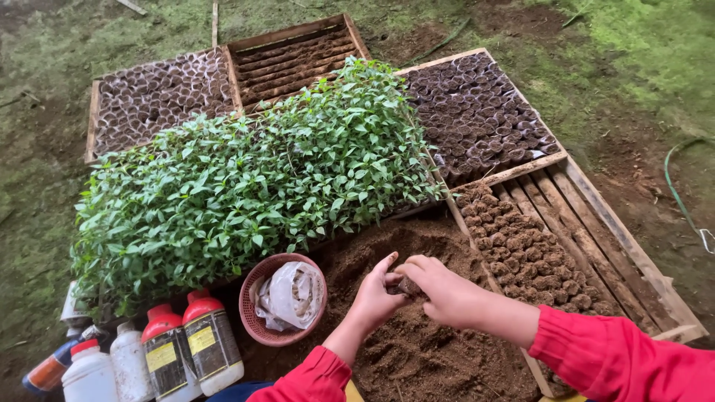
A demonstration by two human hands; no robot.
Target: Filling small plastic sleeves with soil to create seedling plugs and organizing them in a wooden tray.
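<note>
Both my hands meet above a heap of brown soil (417, 342). My left hand (376, 298) and my right hand (439, 286) together hold a small soil-filled seedling pot (406, 285), mostly hidden by my fingers. Red sleeves cover both my arms. To the right, rows of filled small pots (529, 257) stand in a wooden tray (618, 246). A dense block of green seedlings (253, 171) grows just beyond the soil heap.
A pink basket (253, 316) holding a plastic bag sits left of the soil. Bottles with red caps (201, 339) and white bottles (89, 372) stand at the lower left. More trays of dark pots (484, 112) lie behind. A green hose (674, 186) runs at the right.
</note>
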